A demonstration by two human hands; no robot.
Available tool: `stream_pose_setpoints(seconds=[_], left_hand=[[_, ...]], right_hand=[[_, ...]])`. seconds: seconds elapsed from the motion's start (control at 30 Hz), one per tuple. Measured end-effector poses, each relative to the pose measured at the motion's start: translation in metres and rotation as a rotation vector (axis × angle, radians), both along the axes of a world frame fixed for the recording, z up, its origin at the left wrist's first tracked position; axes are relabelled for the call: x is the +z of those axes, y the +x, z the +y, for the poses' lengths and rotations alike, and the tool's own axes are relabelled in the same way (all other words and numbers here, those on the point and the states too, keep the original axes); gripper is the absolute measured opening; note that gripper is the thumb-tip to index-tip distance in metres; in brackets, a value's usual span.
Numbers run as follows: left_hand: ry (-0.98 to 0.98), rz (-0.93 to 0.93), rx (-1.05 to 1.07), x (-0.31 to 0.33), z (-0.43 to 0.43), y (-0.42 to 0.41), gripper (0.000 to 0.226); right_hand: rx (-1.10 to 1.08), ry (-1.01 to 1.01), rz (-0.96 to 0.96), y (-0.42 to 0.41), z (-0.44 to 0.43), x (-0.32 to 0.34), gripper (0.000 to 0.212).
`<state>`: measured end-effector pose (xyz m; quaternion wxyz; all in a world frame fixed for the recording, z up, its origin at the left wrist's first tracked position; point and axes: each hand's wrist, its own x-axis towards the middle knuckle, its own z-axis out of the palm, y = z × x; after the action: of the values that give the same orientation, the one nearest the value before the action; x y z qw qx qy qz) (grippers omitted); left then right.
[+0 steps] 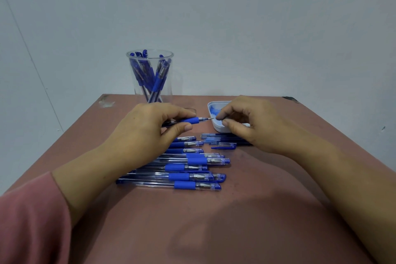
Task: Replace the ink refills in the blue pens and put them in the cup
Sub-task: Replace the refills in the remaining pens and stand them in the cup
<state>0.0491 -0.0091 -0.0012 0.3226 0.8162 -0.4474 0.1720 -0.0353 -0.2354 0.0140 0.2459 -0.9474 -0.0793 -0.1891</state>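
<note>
Above the desk (235, 210), the left hand (147, 126) grips an uncapped blue pen (190, 120) by its rubber sleeve, tip pointing right. The right hand (252, 122) curls thumb and forefinger at that tip; whether they pinch it is unclear. The pen looks light, stiff and slick, so the sleeve should give the surest hold. The cup (169, 90) stands behind.

A plain pale grey-blue wall (235, 17) fills the upper frame; a thin seam (32, 60) slants down its left side. Below, a scuffed reddish-brown bench (214, 221).
</note>
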Motion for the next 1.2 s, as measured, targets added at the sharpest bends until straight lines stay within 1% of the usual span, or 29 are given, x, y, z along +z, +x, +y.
stream_pose_setpoints(seconds=[0.1, 0.17, 0.37, 0.43, 0.53, 0.6, 0.7, 0.87, 1.07, 1.2], left_hand=[[0.01, 0.003, 0.005, 0.001, 0.0, 0.0, 0.027], [0.011, 0.006, 0.008, 0.001, 0.0, 0.0, 0.027], [0.007, 0.017, 0.012, 0.001, 0.0, 0.0, 0.027], [0.008, 0.02, 0.009, 0.001, 0.0, -0.001, 0.027], [0.009, 0.022, 0.005, 0.001, 0.0, -0.001, 0.027], [0.006, 0.017, 0.006, 0.001, 0.0, -0.001, 0.027], [0.019, 0.007, 0.002, 0.001, 0.0, 0.0, 0.027], [0.03, -0.014, -0.003, 0.002, -0.001, 0.0, 0.028], [0.051, -0.021, -0.016, 0.002, -0.001, -0.001, 0.028], [0.043, -0.02, -0.034, 0.001, -0.001, -0.002, 0.028]], right_hand=[[-0.008, 0.042, 0.076, 0.001, -0.001, -0.002, 0.017], [0.003, 0.054, 0.094, 0.001, -0.002, -0.004, 0.018], [0.008, -0.045, 0.016, 0.003, -0.004, -0.005, 0.031], [0.033, -0.006, 0.008, 0.002, -0.004, -0.004, 0.034], [0.056, 0.086, 0.015, 0.0, -0.005, -0.002, 0.028], [0.057, 0.077, -0.004, -0.001, -0.004, -0.001, 0.023], [0.093, 0.085, -0.042, -0.003, 0.001, 0.001, 0.029], [0.125, 0.077, -0.102, -0.004, 0.006, 0.002, 0.031], [0.141, 0.053, -0.134, 0.001, 0.008, -0.005, 0.022], [0.15, 0.136, -0.176, 0.0, 0.011, -0.006, 0.029]])
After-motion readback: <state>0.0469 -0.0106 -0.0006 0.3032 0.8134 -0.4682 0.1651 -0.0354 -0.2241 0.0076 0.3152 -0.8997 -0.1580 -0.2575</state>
